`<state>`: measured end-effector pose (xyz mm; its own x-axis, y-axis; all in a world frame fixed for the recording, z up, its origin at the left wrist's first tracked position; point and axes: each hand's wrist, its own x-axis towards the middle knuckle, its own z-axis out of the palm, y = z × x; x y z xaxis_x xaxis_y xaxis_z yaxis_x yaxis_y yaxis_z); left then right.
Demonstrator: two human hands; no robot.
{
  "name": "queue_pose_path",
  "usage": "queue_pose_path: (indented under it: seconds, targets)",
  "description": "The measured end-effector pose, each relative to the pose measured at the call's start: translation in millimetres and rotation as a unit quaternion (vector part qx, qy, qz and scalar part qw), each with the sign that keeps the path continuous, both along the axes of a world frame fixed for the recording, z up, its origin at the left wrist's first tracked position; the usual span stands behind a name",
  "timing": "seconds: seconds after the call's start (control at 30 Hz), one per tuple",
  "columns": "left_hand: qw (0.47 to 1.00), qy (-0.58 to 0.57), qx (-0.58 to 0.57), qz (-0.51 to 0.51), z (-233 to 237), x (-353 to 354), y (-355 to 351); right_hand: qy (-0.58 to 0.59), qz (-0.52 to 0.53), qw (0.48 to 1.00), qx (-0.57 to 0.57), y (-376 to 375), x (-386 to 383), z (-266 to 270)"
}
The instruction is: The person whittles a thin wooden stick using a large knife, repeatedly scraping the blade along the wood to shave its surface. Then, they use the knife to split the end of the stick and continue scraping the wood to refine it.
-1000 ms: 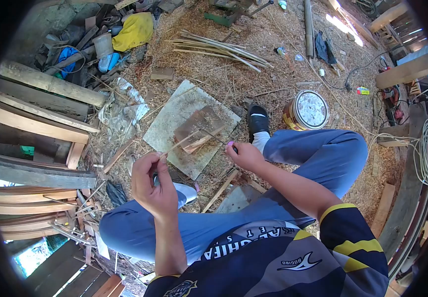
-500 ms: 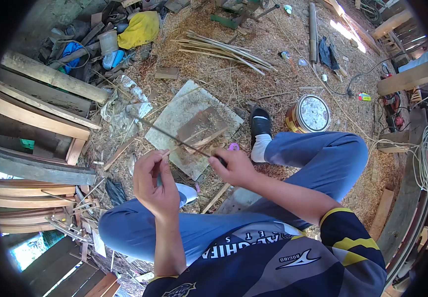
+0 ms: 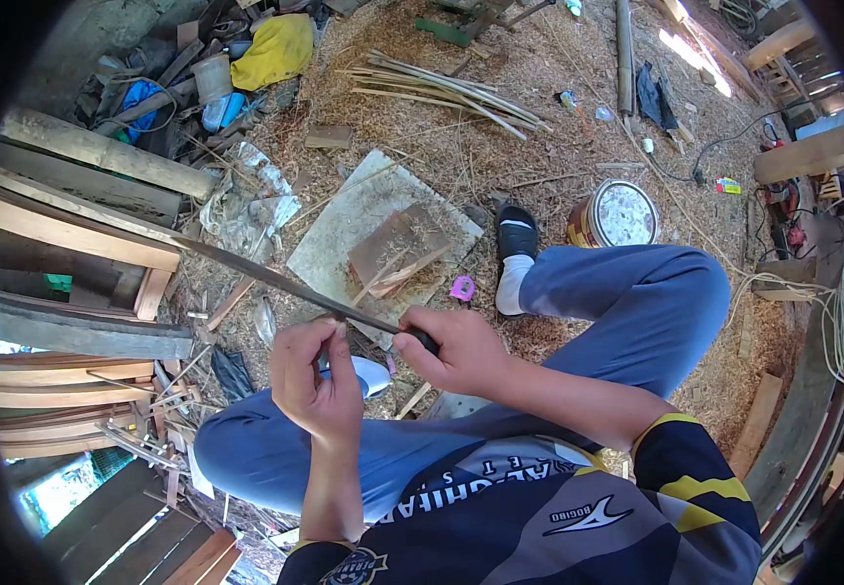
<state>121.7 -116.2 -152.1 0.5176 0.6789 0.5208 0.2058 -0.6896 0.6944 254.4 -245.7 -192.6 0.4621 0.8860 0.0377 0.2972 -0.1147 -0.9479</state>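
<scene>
Since half a second ago the right hand (image 3: 451, 351) has drawn back toward the body and sunk lower. The long blade (image 3: 275, 283) it carries now reaches farther out to the left, its tip over the edge of the stacked planks (image 3: 80, 234). The left hand (image 3: 316, 385) has also dropped a little and sits closer to the right one.

The right hand is wrapped tightly around the blade's dark handle, knuckles up. The blade slants up and away to the left, passing just above the left fingertips. The left hand is raised with thumb and fingers pressed together, pinching a thin strip (image 3: 334, 327) right under the blade. Most of that strip is hidden by the fingers, so whether the blade touches it cannot be told.

Beyond the hands a grey board (image 3: 344, 229) lies on the shavings with a wooden block (image 3: 397, 244) on it. A small pink piece (image 3: 462, 288) lies just beside the board's near corner. A black shoe (image 3: 517, 234) rests near a round tin (image 3: 617, 214), and a bundle of pale sticks (image 3: 451, 90) lies farther off.
</scene>
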Motion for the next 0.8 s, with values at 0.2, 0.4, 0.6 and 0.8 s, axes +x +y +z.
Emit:
queue_pose_path:
  seconds: [0.2,0.4,0.6,0.8]
  targets:
    - [0.999,-0.002,0.015,-0.043,-3.1,1.4,-5.4,-0.015,-0.005,1.000,0.013,0.2,1.6,-2.6]
    - [0.998,-0.002,-0.004,-0.058,-4.6,4.0,-11.6,-0.003,-0.025,0.997,-0.067,4.7,4.7,-22.8]
    - [0.999,-0.005,-0.005,-0.042,-10.0,7.9,-16.2,0.001,-0.015,1.000,-0.024,-1.9,4.7,-21.1]
    - [0.998,-0.012,0.000,-0.054,-13.1,9.1,-15.8,-0.007,-0.017,1.000,-0.023,-5.2,6.0,-25.6]
